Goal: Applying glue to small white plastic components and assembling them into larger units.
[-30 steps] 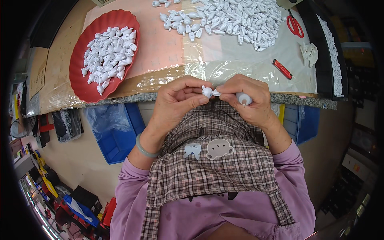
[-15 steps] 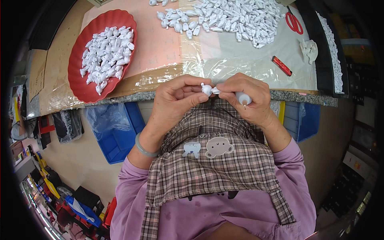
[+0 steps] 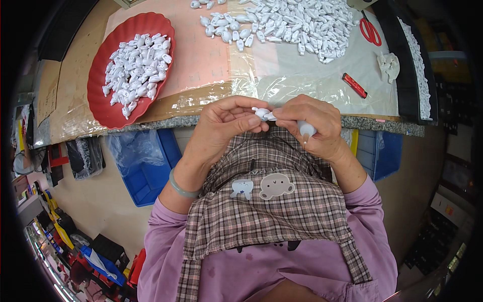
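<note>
A small white plastic figurine is pinched between the fingertips of my left hand, just off the table's front edge. My right hand closes its thumb and forefinger on the pointed end of the same piece. Tucked in that hand's other fingers is a small whitish bottle with a thin needle tip, the tip hanging downward. What fills the bottle cannot be made out. Both hands meet in front of my checked apron.
A red scalloped dish at the left holds many white figurines. A wide pile of white pieces covers the far table. Red-handled scissors, a red marker-like stick and crumpled tissue lie right. Blue bins stand below.
The figurine has turned slightly between my fingers, and my left fingers have closed further around it. The bottle has tilted, so its needle tip points more straight down.
</note>
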